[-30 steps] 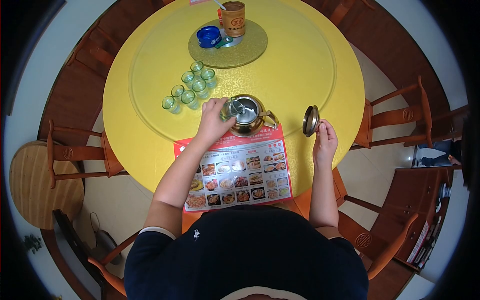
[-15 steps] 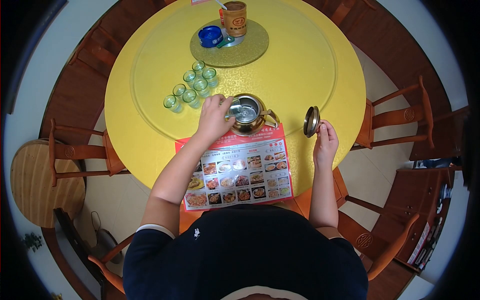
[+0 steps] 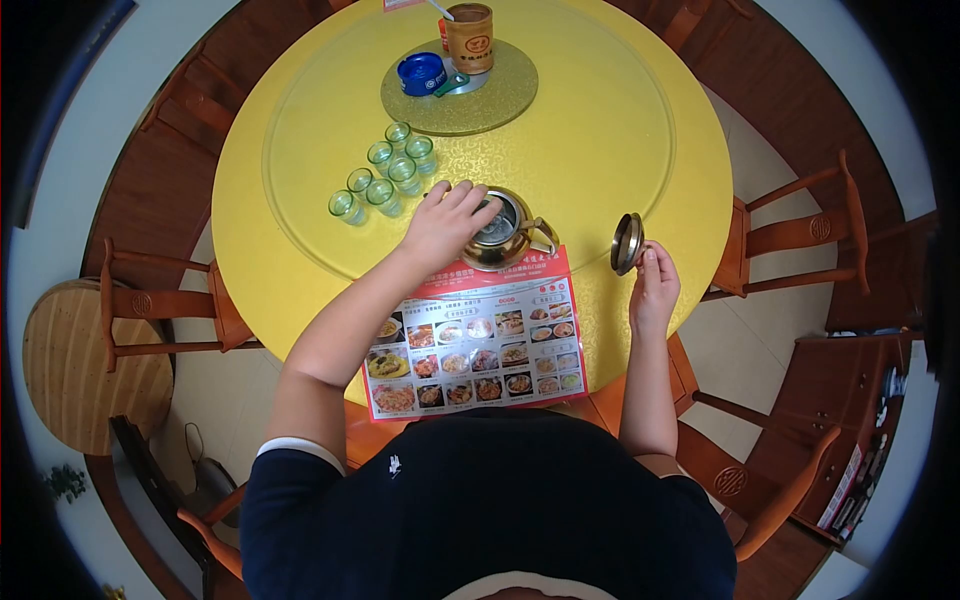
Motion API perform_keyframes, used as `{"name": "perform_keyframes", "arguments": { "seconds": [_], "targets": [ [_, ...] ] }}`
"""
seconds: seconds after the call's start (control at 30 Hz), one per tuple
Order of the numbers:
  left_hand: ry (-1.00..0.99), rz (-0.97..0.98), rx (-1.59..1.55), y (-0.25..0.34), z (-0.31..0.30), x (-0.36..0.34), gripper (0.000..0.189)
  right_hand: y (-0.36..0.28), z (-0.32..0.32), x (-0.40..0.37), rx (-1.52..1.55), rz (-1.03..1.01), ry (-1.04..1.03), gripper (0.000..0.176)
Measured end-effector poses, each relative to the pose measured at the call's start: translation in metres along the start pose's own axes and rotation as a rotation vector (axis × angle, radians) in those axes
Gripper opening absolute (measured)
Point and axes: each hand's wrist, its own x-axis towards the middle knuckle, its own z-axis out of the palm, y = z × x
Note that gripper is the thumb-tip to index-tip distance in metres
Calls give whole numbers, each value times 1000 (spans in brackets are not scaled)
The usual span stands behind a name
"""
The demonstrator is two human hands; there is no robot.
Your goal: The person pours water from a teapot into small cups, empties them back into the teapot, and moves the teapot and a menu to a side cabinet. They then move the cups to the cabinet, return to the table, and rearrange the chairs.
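My left hand [image 3: 446,228] is over the open mouth of a shiny metal teapot [image 3: 511,252], its fingers curled round a small clear glass [image 3: 492,201] that they mostly hide. The glass is tipped toward the inside of the pot. Out to the right, my right hand [image 3: 653,288] pinches the round metal lid [image 3: 626,244] by its edge side, holding it upright above the yellow table and apart from the pot. Several small green-rimmed glasses [image 3: 404,176] stand grouped to the left, beyond my left hand.
A printed food menu [image 3: 476,350] lies at the near edge of the yellow round table [image 3: 600,130]. At the far side, a gold turntable [image 3: 500,115] carries a blue ashtray [image 3: 421,74], a green-handled item and a brown bamboo-like holder [image 3: 470,40]. Wooden chairs [image 3: 800,232] surround the table.
My left hand has shifted slightly right and rolled further over the teapot, so its fingers now cover more of the glass and mouth. My right hand and the lid have barely moved.
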Motion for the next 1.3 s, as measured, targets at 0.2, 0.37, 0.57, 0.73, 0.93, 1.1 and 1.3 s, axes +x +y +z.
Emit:
{"name": "perform_keyframes", "arguments": {
  "seconds": [0.2,0.37,0.57,0.73,0.93,1.1,1.3],
  "targets": [
    [15,97,48,0,3,2,32,-1,-1,0,6,7,-3,17],
    [101,-411,-279,8,4,-13,46,-2,2,-1,-21,-8,-10,19],
    [435,-1100,-878,21,49,-79,60,-2,0,-1,4,7,-10,18],
    [315,-1214,-847,21,75,-123,59,0,6,0,-23,22,-31,18],
    [256,-1244,-852,21,82,-128,58,-1,15,0,-32,31,-68,19],
    [187,-1292,-960,18,79,-125,60,-1,17,1,-40,28,-79,19],
    [263,-1150,-864,-3,86,-150,58,-1,11,1,-49,14,-34,18]
  ]
}}
